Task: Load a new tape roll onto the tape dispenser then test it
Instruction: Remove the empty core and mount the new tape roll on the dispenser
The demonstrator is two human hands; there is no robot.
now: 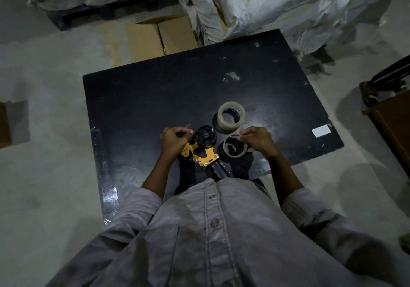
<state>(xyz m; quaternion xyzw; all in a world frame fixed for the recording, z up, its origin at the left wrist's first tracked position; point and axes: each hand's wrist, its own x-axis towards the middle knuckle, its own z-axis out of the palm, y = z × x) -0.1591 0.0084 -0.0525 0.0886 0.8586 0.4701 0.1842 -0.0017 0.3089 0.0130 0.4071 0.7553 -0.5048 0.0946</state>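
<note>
A yellow and black tape dispenser [203, 151] lies on the black table [155, 100], its bare black hub wheel [205, 136] facing up. My left hand [174, 141] is closed on the dispenser's front end, at the left. An empty cardboard tape core [235, 147] sits just right of the dispenser, and my right hand [258, 141] grips its rim. A full roll of clear tape [230, 118] rests flat on the table just beyond the core, touched by neither hand.
A white label [320, 130] sticks to the table's right edge. Cardboard boxes [159, 36] and wrapped white bundles [288, 5] stand on the floor behind the table. Brown furniture [392, 118] is at the right, another box [4, 122] at the far left.
</note>
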